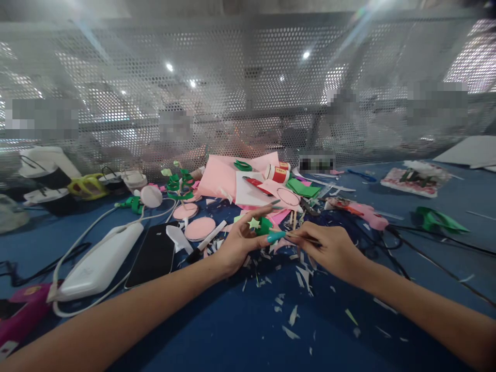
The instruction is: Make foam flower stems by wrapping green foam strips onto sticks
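Note:
My left hand (234, 247) is closed in a loose pinch at the centre, its index finger raised. A green paper piece (265, 226) shows at its fingers, with a small pale green star (254, 223) beside it. The turquoise tip at the thumb looks like a long nail. My right hand (329, 247) pinches a thin wooden stick (310, 238), and its fingertips nearly meet the left thumb. Whether the stick joins the green paper is hidden. Behind the hands lie pink paper sheets (219, 178) and a red-handled cutter (256, 185).
Paper scraps (293, 315) litter the blue tabletop (232, 336). Leftward are a phone (152, 256), a white power bank (101, 261), a marker (205, 242) and pink discs (200, 228). A pink glue gun (362, 211) with a black cord lies right. A perforated metal screen (248, 93) stands behind.

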Demonstrator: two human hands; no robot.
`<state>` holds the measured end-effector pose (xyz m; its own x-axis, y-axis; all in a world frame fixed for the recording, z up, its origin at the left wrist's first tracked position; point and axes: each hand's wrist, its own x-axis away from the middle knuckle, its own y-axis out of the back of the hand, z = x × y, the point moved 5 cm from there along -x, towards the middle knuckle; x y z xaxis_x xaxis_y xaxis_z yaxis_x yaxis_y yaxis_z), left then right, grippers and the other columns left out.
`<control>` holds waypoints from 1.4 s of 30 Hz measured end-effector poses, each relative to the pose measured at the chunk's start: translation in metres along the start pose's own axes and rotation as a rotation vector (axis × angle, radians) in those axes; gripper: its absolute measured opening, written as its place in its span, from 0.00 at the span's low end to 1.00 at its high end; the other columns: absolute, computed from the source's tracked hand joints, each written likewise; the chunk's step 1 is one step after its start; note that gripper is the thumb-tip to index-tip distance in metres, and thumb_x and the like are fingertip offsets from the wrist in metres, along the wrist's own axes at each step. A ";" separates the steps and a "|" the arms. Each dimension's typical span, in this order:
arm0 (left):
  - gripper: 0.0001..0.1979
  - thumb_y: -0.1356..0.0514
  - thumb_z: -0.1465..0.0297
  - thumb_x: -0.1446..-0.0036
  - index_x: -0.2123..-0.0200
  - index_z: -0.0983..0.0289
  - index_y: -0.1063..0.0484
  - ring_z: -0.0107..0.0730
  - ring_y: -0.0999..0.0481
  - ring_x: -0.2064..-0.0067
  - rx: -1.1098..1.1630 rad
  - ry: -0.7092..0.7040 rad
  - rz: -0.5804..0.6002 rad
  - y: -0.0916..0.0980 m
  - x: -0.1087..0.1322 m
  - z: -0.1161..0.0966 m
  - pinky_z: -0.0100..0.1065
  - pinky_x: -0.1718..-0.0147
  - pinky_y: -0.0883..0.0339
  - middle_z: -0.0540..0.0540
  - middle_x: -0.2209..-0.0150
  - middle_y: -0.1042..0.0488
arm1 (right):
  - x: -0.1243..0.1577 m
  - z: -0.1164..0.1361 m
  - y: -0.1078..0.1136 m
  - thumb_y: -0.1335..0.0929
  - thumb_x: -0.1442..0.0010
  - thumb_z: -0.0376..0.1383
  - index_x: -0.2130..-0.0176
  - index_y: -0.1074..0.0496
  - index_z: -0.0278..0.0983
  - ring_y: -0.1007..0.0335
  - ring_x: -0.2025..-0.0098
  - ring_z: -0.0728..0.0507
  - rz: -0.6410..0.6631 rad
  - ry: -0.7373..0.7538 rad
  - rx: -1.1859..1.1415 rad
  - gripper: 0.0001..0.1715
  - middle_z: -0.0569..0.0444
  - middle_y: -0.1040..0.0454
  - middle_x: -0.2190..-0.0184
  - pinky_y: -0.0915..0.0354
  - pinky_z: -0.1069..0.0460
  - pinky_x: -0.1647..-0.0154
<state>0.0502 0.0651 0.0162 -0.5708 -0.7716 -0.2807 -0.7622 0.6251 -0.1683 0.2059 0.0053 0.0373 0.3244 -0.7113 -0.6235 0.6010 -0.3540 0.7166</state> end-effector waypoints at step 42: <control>0.20 0.41 0.72 0.48 0.50 0.58 0.33 0.42 0.40 0.42 -0.191 -0.267 -0.084 -0.007 0.014 -0.026 0.40 0.43 0.51 0.55 0.46 0.34 | 0.000 -0.006 0.000 0.40 0.37 0.42 0.72 0.35 0.38 0.36 0.85 0.51 0.019 -0.102 -0.057 0.15 0.58 0.31 0.84 0.42 0.55 0.80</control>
<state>0.0395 0.0464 0.0379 -0.4226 -0.7456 -0.5153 -0.8611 0.5076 -0.0283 0.2105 0.0090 0.0351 0.2613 -0.7767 -0.5731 0.6369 -0.3074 0.7070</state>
